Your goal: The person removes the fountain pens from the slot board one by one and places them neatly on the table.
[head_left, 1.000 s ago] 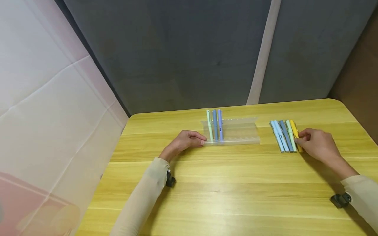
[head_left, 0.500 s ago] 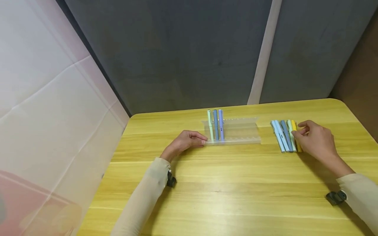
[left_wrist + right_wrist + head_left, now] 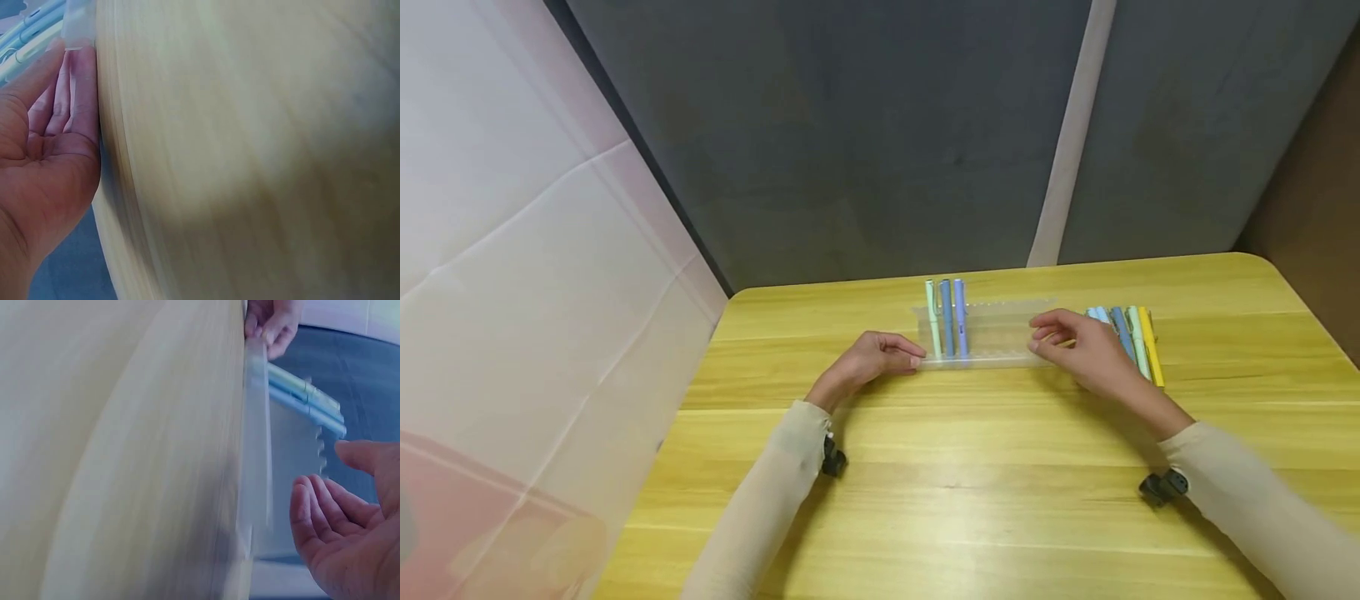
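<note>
In the head view, my left hand point(image 3: 871, 363) pinches the left end of a clear plastic pen rack point(image 3: 1011, 337) between thumb and fingers. Resting side by side on the rack's left part are a pale green pen point(image 3: 933, 321), a dark blue pen point(image 3: 947, 321) and a purple pen point(image 3: 960, 325). My right hand point(image 3: 1090, 354) hovers at the rack's right end, fingers loosely bent and nothing between them. The right wrist view shows the same right hand point(image 3: 344, 531) with thumb and fingertips apart, beside the rack.
Right of the rack lies a row of pens on the wooden table point(image 3: 955, 483): light blue ones partly hidden by my right hand, a dark blue pen point(image 3: 1122, 329), a pale green pen point(image 3: 1138, 342) and a yellow pen point(image 3: 1151, 346). A dark panel point(image 3: 850, 150) stands behind the table.
My right hand has left the yellow pen at the right of the row and moved left to the rack's right end. The left hand has stayed in place.
</note>
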### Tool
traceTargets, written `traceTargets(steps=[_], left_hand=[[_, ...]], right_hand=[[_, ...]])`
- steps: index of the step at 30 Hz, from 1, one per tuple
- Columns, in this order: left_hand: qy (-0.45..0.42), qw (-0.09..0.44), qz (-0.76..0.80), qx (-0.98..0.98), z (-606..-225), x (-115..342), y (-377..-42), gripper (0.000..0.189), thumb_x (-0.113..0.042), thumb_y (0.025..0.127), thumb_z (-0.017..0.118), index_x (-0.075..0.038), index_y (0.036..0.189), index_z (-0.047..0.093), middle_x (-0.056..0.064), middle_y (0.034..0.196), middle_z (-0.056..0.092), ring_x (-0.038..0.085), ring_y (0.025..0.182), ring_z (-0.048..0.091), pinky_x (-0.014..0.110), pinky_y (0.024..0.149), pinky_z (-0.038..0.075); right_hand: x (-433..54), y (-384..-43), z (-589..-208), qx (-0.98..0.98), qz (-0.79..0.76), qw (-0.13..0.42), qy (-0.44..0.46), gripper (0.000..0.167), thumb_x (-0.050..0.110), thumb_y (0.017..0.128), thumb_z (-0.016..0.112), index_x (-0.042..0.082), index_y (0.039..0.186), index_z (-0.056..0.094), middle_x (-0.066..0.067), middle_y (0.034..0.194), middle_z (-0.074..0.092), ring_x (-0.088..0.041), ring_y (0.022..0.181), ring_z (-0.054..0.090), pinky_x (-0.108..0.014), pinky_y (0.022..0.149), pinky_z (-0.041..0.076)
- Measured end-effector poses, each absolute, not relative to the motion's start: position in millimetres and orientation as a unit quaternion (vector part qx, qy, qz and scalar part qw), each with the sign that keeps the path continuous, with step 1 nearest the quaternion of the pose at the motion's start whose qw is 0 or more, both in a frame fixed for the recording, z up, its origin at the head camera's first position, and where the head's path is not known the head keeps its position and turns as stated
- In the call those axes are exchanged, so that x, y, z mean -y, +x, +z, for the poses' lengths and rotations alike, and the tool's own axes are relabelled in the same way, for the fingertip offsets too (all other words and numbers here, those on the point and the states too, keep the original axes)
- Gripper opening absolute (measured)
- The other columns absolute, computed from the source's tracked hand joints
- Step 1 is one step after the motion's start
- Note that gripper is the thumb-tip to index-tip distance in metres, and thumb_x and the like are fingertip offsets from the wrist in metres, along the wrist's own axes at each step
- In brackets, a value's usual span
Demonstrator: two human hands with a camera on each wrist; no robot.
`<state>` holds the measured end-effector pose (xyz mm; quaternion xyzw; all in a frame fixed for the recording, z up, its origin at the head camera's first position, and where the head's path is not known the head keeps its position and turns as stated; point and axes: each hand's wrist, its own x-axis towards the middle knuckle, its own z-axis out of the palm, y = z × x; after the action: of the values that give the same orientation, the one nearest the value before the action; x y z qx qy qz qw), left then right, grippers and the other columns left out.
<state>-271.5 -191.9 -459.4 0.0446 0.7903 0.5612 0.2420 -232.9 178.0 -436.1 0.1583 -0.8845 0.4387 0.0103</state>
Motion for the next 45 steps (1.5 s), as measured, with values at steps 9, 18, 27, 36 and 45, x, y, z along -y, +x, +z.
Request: traceTargets(steps=[9,18,27,36,45], left_hand=[[0.045,0.25,0.577,-0.776,-461.2,192.4,-272.6,0.02,-0.005,0.098,0.074,-0.003,0.118,0.078,0.01,0.107,0.082,0.015,0.094,0.077,0.031,0.092,0.065],[0.045,0.254,0.576,-0.776,-460.8,189.7,-275.6,0.02,-0.007,0.098,0.075,-0.003,0.117,0.079,0.009,0.108,0.081,0.015,0.096,0.077,0.032,0.094,0.064],[0.054,0.248,0.561,-0.788,-458.9,179.2,-278.4,0.017,-0.013,0.098,0.077,-0.008,0.114,0.081,0.007,0.108,0.082,0.014,0.094,0.076,0.029,0.092,0.064],[0.054,0.252,0.563,-0.785,-458.1,179.6,-277.2,0.019,-0.011,0.098,0.076,-0.006,0.116,0.08,0.008,0.108,0.081,0.014,0.095,0.077,0.03,0.093,0.064],[0.057,0.253,0.567,-0.782,-458.5,189.1,-273.8,0.019,-0.008,0.099,0.074,-0.004,0.117,0.079,0.008,0.109,0.081,0.016,0.096,0.077,0.032,0.094,0.064]], right_hand=[[-131.5,-250.5,-446.2,0.869,0.463,-0.039,0.169,0.036,0.026,0.104,0.07,0.006,0.133,0.071,-0.011,0.122,0.078,-0.029,0.11,0.073,-0.047,0.093,0.061],[-95.1,-264.7,-451.2,0.859,0.5,-0.039,0.105,0.029,0.025,0.102,0.071,0.008,0.125,0.077,-0.013,0.123,0.078,-0.028,0.109,0.071,-0.04,0.092,0.059],[-85.6,-266.5,-452.8,0.864,0.499,-0.021,0.064,0.029,0.029,0.101,0.073,0.007,0.119,0.08,-0.013,0.117,0.08,-0.029,0.106,0.073,-0.039,0.089,0.058],[-90.0,-263.3,-452.5,0.855,0.513,-0.004,0.075,0.026,0.027,0.101,0.073,0.009,0.117,0.081,-0.012,0.117,0.08,-0.029,0.106,0.073,-0.043,0.091,0.06],[-108.8,-254.0,-432.3,0.832,0.545,0.02,0.1,0.03,0.034,0.104,0.07,0.011,0.121,0.078,-0.011,0.116,0.08,-0.031,0.101,0.074,-0.027,0.079,0.06]])
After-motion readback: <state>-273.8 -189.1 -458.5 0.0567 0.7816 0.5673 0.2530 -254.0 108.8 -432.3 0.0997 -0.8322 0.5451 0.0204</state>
